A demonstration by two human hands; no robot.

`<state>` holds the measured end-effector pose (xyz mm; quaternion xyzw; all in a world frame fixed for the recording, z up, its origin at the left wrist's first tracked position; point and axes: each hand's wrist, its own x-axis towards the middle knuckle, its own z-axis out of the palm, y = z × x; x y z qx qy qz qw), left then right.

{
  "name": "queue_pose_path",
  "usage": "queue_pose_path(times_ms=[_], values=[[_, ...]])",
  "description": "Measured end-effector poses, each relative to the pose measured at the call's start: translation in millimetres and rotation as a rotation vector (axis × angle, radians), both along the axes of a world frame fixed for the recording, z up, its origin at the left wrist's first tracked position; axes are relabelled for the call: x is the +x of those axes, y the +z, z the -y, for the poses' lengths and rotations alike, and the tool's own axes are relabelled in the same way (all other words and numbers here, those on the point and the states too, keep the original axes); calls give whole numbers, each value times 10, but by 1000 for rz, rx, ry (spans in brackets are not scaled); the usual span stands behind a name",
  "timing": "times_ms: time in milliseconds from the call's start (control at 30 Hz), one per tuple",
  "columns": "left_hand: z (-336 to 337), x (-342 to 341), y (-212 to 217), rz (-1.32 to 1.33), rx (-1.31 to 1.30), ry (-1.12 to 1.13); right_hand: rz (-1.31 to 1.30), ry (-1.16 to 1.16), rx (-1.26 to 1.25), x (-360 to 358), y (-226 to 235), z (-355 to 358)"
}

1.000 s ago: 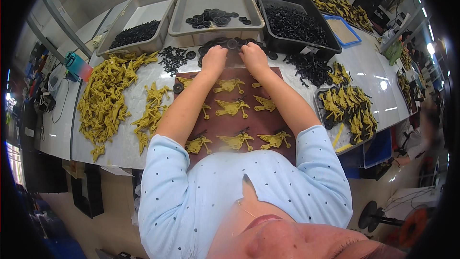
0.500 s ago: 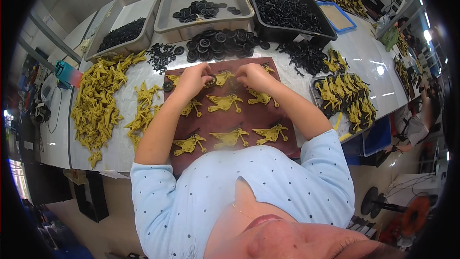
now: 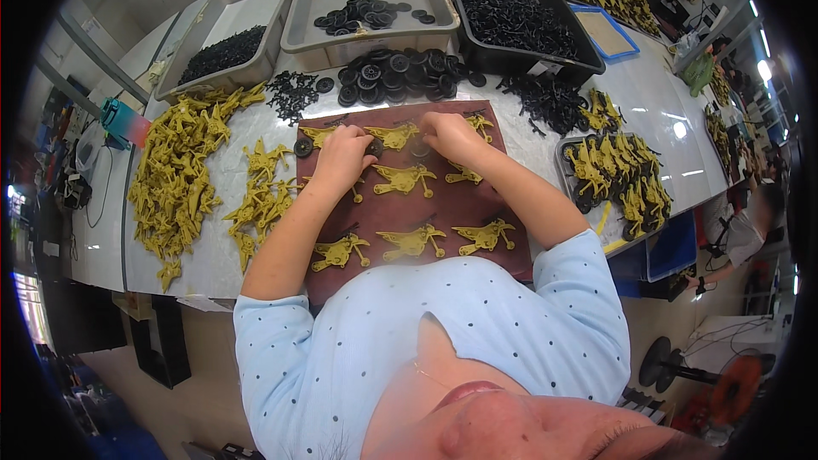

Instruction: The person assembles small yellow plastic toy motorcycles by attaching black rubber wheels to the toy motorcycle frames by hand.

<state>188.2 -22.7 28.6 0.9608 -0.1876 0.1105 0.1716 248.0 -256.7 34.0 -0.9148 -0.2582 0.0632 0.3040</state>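
Observation:
A dark red board (image 3: 400, 251) lies in front of me, with yellow plastic toy frames (image 3: 405, 179) laid out on it in rows. In the far row, my left hand (image 3: 342, 156) pinches a small black wheel (image 3: 375, 148) at the left end of the middle yellow frame (image 3: 392, 135). My right hand (image 3: 450, 137) is bent over that frame's other end, fingertips closed at a second dark wheel (image 3: 420, 150). This wheel is partly hidden by the fingers. Another black wheel (image 3: 303, 147) sits at the board's far left, beside a frame that my left hand partly covers.
Beyond the board lies a heap of black wheels (image 3: 396, 77), with a grey tub (image 3: 371, 38) of wheels behind. A black tub (image 3: 520, 21) holds small black parts. Yellow frames pile up at left (image 3: 175, 192); a tray (image 3: 609, 179) of yellow-and-black assemblies stands at right.
Both hands have stayed at the far row. My left hand has come slightly nearer to me, and a wheel now shows under my right fingertips. The whole view has shifted a little.

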Motion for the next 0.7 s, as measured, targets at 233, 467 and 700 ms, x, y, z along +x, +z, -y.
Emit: queue_pose_path(times_ms=[233, 467, 700], values=[[0, 16, -66, 27, -53, -1, 33, 88, 35, 66, -60, 29], [18, 73, -82, -30, -49, 30, 81, 91, -36, -1, -59, 51], [32, 103, -44, -2, -9, 36, 167, 118, 7, 104, -151, 104]])
